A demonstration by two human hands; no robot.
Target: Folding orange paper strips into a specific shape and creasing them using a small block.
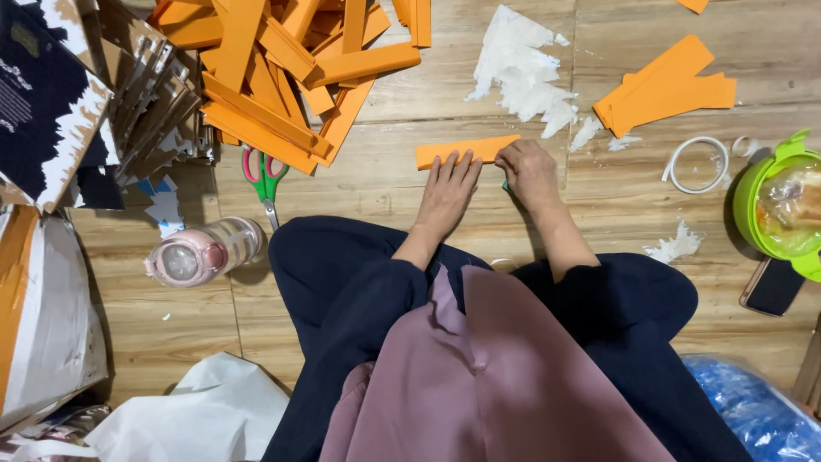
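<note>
An orange paper strip (445, 153) lies flat on the wooden floor in front of my crossed legs. My left hand (447, 190) rests flat with its fingertips on the strip's lower edge. Curled fingers of my right hand (528, 172) press on the strip's right end, with something small and green peeking out beneath the hand. A big heap of orange strips (282, 68) is piled at the far left, and a few more orange strips (667, 84) lie at the far right.
Green-handled scissors (264, 180) and a pink bottle (203, 252) lie to my left. Torn white paper scraps (520, 73) sit beyond the strip. A tape ring (697, 164), a green lidded bowl (780, 210) and a phone (771, 287) are at right. Stacked cardboard boxes (77, 103) stand left.
</note>
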